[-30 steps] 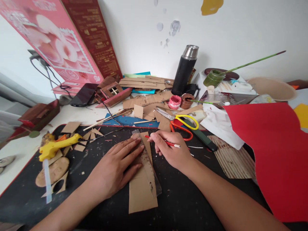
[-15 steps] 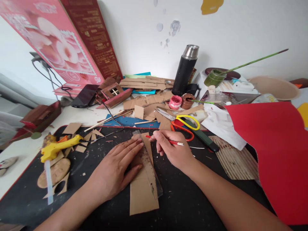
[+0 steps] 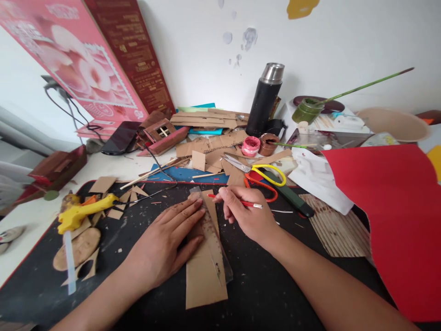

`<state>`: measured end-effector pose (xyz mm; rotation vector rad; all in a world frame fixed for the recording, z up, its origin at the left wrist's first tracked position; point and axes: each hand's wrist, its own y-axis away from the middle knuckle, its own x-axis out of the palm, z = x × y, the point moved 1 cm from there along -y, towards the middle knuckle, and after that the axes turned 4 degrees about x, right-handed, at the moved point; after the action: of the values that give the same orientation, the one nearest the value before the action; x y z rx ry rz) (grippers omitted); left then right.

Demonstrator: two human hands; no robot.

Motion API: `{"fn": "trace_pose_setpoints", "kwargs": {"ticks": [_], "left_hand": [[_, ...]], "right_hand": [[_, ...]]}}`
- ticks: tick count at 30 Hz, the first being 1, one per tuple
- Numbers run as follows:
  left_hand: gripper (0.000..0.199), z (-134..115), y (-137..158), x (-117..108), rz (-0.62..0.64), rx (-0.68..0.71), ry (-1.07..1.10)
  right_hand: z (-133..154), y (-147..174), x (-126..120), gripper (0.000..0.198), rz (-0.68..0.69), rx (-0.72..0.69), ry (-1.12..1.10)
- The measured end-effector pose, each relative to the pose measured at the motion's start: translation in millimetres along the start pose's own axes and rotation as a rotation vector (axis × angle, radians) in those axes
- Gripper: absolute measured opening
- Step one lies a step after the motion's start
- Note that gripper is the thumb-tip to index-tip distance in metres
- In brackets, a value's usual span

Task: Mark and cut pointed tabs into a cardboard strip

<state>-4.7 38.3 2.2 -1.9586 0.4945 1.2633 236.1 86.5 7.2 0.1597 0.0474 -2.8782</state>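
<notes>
The left hand (image 3: 165, 239) lies flat, fingers stretched and close together with the thumb spread, gripping nothing but pressing a clear ruler (image 3: 212, 241) onto a brown cardboard strip (image 3: 203, 290). The right hand (image 3: 257, 221) is curled, pinching a red pencil (image 3: 251, 204) whose tip sits at the ruler's far end, on its right side; whether it touches the cardboard I cannot tell.

The strip lies between the hands, nearer the left, its long axis running away from the body; the ruler crosses it at a slant, its near end out past the strip's right edge. One strip, one ruler, one pencil.

Just beyond the right hand are one pair of scissors (image 3: 243, 166) and one green-handled cutter (image 3: 289, 196); right of it, one corrugated piece (image 3: 336, 230). Left of the left hand rests one yellow glue gun (image 3: 77, 214). Farther ahead on the table (image 3: 113, 166) stand three paint jars: pink (image 3: 251, 147), brown (image 3: 267, 147) and green (image 3: 306, 112).
</notes>
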Motion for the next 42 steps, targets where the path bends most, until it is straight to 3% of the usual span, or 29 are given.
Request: {"fn": "trace_pose_setpoints", "kwargs": {"ticks": [42], "left_hand": [[0.051,1.9,1.3,0.9,0.017,0.006,-0.017]], "right_hand": [[-1.8,1.9,-0.7,0.051,0.024,-0.054,0.075]]}}
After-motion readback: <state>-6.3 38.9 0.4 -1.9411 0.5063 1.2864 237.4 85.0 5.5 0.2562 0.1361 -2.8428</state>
